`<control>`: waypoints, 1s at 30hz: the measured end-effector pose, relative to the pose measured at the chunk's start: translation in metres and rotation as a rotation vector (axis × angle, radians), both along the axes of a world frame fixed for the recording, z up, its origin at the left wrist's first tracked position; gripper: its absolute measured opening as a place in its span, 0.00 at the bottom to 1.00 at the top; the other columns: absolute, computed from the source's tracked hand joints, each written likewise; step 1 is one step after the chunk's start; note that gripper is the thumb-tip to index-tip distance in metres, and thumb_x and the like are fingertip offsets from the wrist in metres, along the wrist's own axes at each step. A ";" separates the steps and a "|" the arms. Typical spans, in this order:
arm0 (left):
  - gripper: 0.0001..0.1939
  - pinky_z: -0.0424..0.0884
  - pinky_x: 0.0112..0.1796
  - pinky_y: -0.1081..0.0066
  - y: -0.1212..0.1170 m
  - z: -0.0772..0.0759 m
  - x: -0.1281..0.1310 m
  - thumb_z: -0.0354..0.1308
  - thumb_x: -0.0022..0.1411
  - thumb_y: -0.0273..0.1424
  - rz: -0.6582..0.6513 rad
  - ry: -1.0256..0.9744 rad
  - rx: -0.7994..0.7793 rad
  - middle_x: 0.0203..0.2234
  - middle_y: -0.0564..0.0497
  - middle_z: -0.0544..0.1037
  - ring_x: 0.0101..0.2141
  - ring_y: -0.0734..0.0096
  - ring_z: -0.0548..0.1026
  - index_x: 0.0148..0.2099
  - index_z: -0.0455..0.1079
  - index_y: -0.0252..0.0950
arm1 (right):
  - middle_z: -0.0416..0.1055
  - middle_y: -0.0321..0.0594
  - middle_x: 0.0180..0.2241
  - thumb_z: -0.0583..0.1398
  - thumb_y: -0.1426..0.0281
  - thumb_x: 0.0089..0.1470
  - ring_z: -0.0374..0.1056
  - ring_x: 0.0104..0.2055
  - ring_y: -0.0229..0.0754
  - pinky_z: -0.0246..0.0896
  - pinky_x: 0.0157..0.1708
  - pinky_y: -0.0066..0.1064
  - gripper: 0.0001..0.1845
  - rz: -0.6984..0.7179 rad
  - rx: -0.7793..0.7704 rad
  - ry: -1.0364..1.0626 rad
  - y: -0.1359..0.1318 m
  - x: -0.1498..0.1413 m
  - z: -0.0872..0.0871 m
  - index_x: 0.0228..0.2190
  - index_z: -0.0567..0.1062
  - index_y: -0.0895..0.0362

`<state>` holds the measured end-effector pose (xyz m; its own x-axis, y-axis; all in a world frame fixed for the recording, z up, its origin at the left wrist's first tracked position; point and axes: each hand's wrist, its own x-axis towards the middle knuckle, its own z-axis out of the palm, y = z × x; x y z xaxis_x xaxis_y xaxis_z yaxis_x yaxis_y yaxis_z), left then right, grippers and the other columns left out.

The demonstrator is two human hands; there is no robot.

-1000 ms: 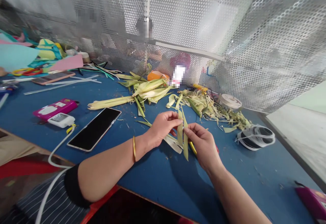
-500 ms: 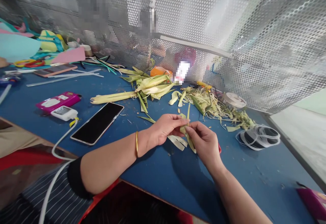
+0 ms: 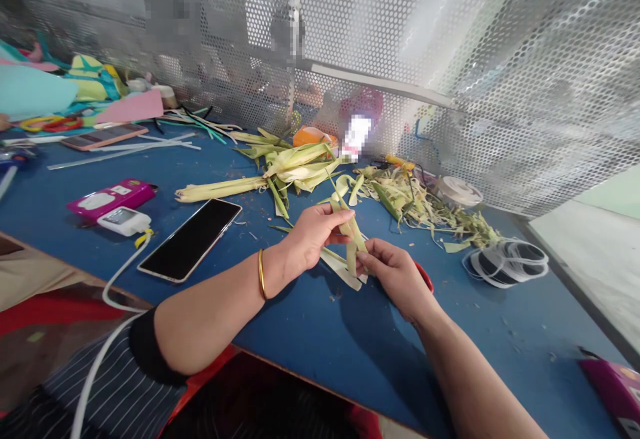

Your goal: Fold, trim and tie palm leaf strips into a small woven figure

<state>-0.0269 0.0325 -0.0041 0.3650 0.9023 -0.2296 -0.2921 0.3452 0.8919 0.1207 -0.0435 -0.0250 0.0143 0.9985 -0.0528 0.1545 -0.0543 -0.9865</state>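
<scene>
Pale green corn husk strips (image 3: 356,232) are held between my two hands, above the blue table (image 3: 300,332). My left hand (image 3: 320,231) pinches them between thumb and fingers near their upper part. Lower down, my right hand (image 3: 393,267) has its thumb and fingers closed on the husk too. Another flat husk piece (image 3: 341,271) extends beneath my left fingers. Partly hidden behind my right hand is a red-handled tool (image 3: 425,277) whose kind I cannot make out. Beyond my hands lies a bundle of corn husks (image 3: 303,166) with pale stalks.
Shredded husk scraps (image 3: 425,206) lie at the back right, near a tape roll (image 3: 463,191) and a coil of white-edged ribbon (image 3: 505,262). To the left are a black phone (image 3: 193,239) and a magenta device (image 3: 113,199) with a cable. A perforated metal screen (image 3: 380,32) stands behind.
My hands have drawn slightly apart, the left one moving a little left. The husk strips between them now show more, spread and tilted to the upper left.
</scene>
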 end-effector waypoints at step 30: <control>0.08 0.66 0.23 0.77 0.005 0.000 -0.001 0.65 0.55 0.29 0.152 -0.003 -0.048 0.22 0.55 0.73 0.23 0.79 0.71 0.28 0.69 0.34 | 0.71 0.34 0.20 0.66 0.53 0.46 0.63 0.23 0.36 0.58 0.27 0.29 0.19 -0.202 0.059 0.076 0.002 -0.006 -0.010 0.24 0.74 0.56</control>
